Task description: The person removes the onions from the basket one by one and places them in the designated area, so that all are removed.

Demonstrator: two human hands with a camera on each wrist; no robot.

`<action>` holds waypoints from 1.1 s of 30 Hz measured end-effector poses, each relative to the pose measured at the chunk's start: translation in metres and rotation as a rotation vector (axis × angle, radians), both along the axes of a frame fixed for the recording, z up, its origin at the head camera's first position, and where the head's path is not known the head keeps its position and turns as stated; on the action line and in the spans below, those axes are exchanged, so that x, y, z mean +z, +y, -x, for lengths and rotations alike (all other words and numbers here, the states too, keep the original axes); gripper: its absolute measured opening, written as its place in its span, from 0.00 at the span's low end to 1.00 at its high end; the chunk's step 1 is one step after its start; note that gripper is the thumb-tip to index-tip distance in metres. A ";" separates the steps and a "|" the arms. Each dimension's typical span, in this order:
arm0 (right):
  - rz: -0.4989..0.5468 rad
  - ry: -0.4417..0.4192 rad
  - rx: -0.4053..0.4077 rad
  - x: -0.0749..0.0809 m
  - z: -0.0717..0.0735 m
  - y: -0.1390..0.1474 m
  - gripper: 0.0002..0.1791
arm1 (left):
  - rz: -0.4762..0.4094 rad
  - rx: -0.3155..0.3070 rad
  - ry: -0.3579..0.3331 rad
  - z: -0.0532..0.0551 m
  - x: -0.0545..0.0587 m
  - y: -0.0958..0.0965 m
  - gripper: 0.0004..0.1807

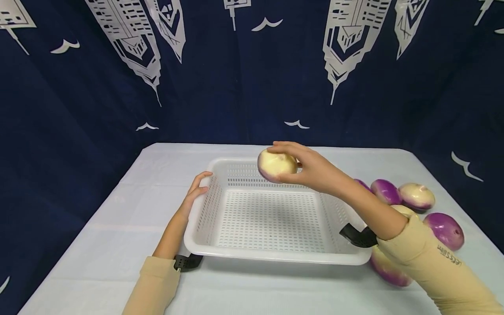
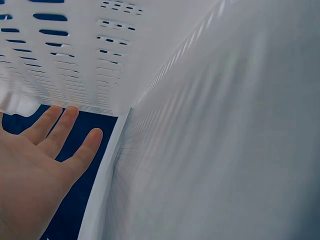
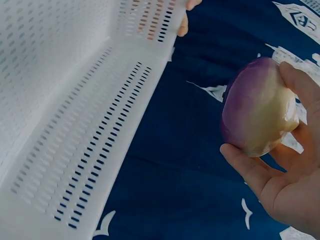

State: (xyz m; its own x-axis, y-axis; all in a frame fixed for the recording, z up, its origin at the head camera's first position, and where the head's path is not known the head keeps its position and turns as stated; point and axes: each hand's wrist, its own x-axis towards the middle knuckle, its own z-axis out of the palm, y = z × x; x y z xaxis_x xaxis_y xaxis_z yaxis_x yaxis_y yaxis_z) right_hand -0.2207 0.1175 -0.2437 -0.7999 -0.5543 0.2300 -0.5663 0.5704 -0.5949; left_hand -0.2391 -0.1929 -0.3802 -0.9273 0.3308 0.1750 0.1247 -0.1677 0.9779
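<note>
A purple-and-cream turnip (image 1: 271,166) is held up over the far side of a white perforated plastic basket (image 1: 271,258). My right hand (image 1: 311,168) grips it, thumb below and fingers over the top; in the right wrist view the turnip (image 3: 260,107) sits between thumb and fingers. At the basket's left side, my left hand (image 1: 193,192) touches the rim with its fingertips. The left wrist view shows that hand (image 2: 40,165) with its fingers spread and fairly straight against the basket's outside. Nothing lies inside the visible part of the basket.
Several more turnips, among them a purple one (image 1: 445,229) and a pale one (image 1: 417,195), lie right of the basket, partly behind my right arm. A white cloth covers the table (image 1: 118,227). A dark blue printed curtain (image 1: 244,87) hangs behind it.
</note>
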 end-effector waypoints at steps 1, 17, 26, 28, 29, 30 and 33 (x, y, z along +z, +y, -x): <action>0.009 -0.001 -0.007 0.001 -0.001 0.004 0.34 | -0.004 -0.002 0.001 -0.001 0.000 0.000 0.23; 0.064 0.053 -0.228 0.001 -0.037 0.058 0.36 | 0.035 0.012 0.001 0.001 -0.002 0.000 0.23; 0.081 0.089 -0.381 -0.010 -0.059 0.096 0.38 | 0.016 0.012 0.005 0.001 0.002 -0.002 0.23; 0.098 0.102 -0.390 -0.014 -0.063 0.106 0.39 | 0.015 0.016 -0.002 0.001 0.002 -0.002 0.23; 0.105 0.113 -0.399 -0.016 -0.066 0.111 0.39 | 0.021 0.016 -0.004 0.001 0.001 -0.002 0.23; 0.114 0.122 -0.409 -0.019 -0.069 0.116 0.40 | 0.020 0.014 -0.006 0.000 0.000 -0.002 0.23; 0.153 0.149 -0.433 -0.025 -0.077 0.129 0.40 | 0.014 0.014 -0.009 0.000 0.000 -0.002 0.23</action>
State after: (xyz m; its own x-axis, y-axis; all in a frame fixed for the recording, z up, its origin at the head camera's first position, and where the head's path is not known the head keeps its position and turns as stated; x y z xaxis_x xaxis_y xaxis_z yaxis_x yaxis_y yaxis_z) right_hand -0.1438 0.2470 -0.2691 -0.9018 -0.1286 0.4126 -0.3817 0.6847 -0.6209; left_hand -0.2390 -0.1946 -0.3799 -0.9333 0.3205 0.1623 0.1182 -0.1526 0.9812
